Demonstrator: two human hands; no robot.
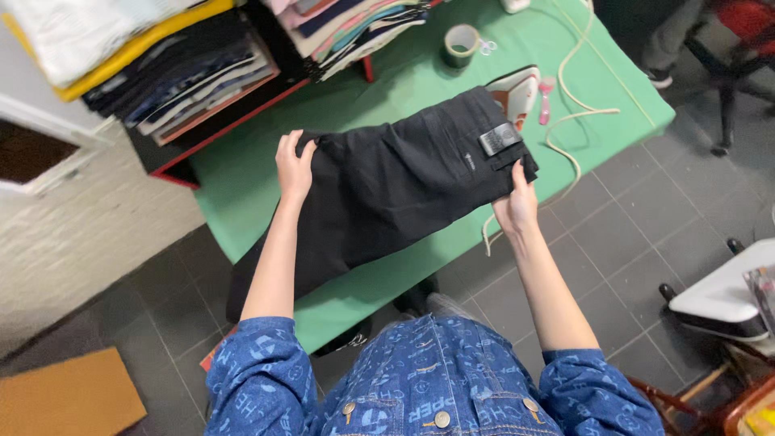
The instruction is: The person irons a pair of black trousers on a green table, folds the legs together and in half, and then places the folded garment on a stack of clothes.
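A pair of black trousers lies across a green-covered table, folded, with a grey patch at the waistband and the legs hanging over the near edge. My left hand grips the fabric at its left edge. My right hand pinches the waistband end at the right, near the table's edge. Both arms wear blue patterned denim sleeves pushed up to the elbow.
A clothes iron with a cream cord, a pink tool and a roll of tape sit behind the trousers. Stacks of folded clothes fill shelves at the back. A white machine stands at the right on the grey tiled floor.
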